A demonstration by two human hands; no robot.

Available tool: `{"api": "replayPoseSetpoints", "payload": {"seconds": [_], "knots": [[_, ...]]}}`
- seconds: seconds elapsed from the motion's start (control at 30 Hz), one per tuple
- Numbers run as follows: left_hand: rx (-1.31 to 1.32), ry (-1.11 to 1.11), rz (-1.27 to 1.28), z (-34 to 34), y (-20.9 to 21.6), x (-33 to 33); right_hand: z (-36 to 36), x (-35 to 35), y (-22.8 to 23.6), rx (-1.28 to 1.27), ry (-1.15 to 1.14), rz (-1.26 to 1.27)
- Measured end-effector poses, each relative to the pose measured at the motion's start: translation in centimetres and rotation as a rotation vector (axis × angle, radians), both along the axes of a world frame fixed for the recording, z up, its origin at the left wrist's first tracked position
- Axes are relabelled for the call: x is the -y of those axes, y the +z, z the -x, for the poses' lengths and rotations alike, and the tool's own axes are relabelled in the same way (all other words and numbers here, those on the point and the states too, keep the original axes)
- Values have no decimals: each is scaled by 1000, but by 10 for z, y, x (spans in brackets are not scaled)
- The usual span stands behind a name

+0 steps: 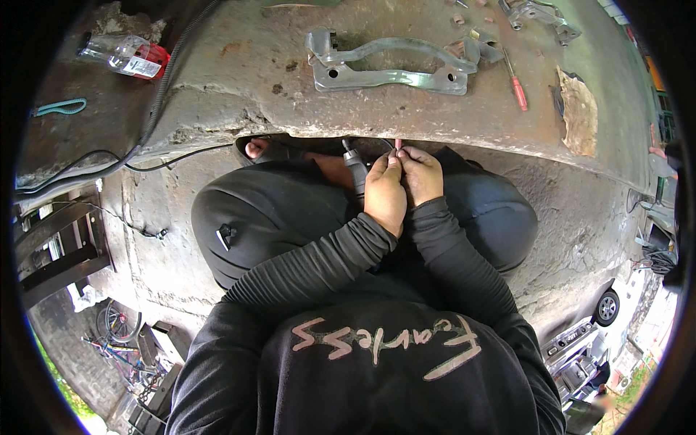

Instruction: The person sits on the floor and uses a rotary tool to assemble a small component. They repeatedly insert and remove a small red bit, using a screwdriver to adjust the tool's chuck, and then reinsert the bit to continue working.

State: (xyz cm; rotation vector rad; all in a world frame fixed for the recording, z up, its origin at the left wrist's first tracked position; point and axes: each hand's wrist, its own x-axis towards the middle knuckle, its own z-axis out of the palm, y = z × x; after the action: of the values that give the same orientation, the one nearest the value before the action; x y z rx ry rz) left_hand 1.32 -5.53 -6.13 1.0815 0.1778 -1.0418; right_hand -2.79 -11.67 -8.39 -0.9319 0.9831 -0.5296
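Observation:
My left hand (386,190) and my right hand (422,176) meet over my lap, close to the edge of the worn concrete slab (239,80). Fingertips and thumbs of both are pinched together around a short, thin pinkish rod (398,144). Its tip pokes out beyond the fingers; its lower end is hidden, so its exact kind cannot be told. Just left of my left hand, a dark power tool (355,165) with a narrow metal nose stands between my legs, partly covered by the hand.
On the slab lie a metal brake caliper bracket (395,78), a red-handled screwdriver (517,90), a second metal bracket (540,16) and a tan scrap (578,112). At left are a clear bottle (119,54), a teal cord loop (61,107) and a black corrugated hose (161,94).

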Motion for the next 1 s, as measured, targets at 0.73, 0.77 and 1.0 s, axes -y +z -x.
{"api": "replayPoseSetpoints", "payload": {"seconds": [0.73, 0.77, 1.0], "knots": [[7, -44, 78, -7, -2, -15, 19, -13, 27, 72, 147, 78], [33, -50, 90, -5, 3, -17, 22, -15, 35, 38, 151, 71], [552, -169, 423, -8, 65, -42, 42, -38, 102, 185, 159, 430]]}}
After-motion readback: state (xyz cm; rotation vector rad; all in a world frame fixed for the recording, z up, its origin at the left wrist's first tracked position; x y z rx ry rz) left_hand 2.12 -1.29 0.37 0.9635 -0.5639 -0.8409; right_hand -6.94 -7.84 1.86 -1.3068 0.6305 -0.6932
